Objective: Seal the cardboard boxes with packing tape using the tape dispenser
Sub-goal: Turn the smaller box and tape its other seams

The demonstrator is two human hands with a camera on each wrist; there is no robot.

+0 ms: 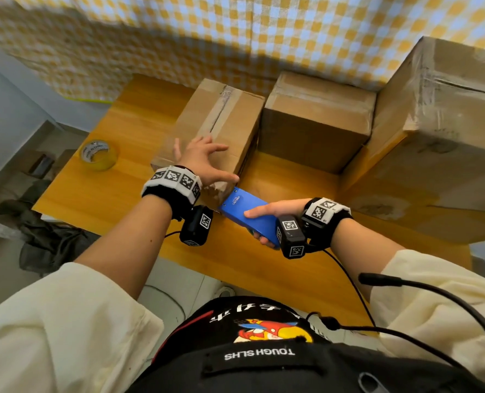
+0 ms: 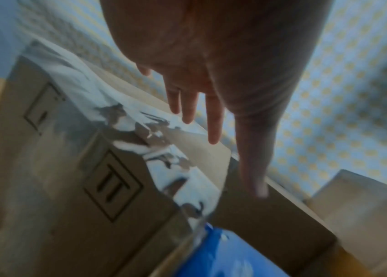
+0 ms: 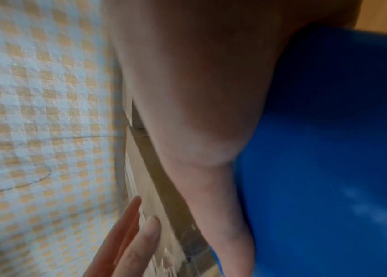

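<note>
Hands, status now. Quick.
Left hand: open, fingers spread on the taped brown cardboard box.
Right hand: gripping the blue rectangular tape dispenser.

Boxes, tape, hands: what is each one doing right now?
Left box: shut, old tape on top.
Middle box: shut.
Big box: shut, taped.
Tape dispenser: held against left box.
Tape roll: lying unused.
Left hand: open, over left box.
Right hand: gripping dispenser.

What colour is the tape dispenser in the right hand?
Blue, the tape dispenser; clearest in the head view.

boxes (image 1: pixel 318 120) crowding table's back, left (image 1: pixel 74 191) free
</note>
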